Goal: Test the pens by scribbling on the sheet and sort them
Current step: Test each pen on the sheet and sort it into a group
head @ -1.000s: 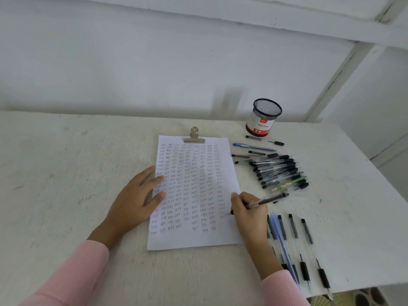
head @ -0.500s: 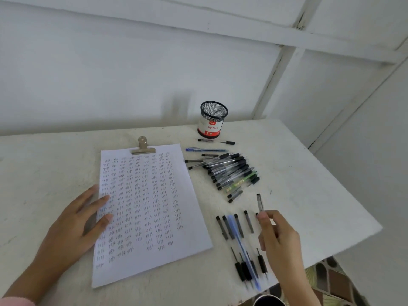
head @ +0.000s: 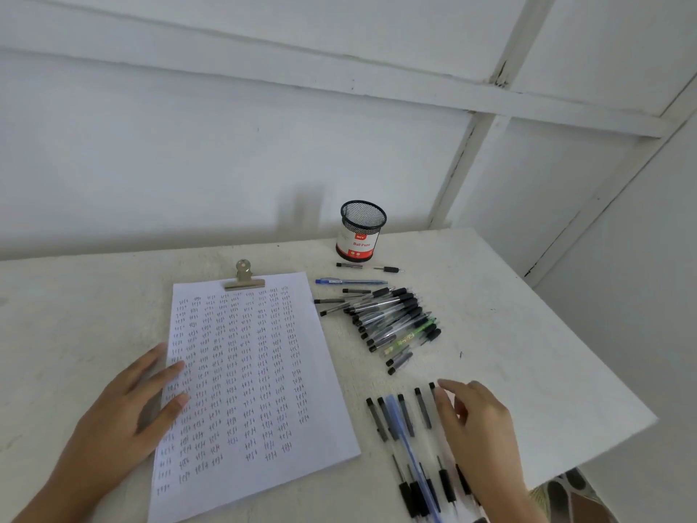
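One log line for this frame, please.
phase: sorting | left hand: fingers flat on sheet edge | right hand: fingertips at rightmost pen of near row, grip unclear | pen pile: right of sheet

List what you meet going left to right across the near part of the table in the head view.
In order: left hand → sheet covered in scribbles → row of laid-out pens → right hand, over the row's right end.
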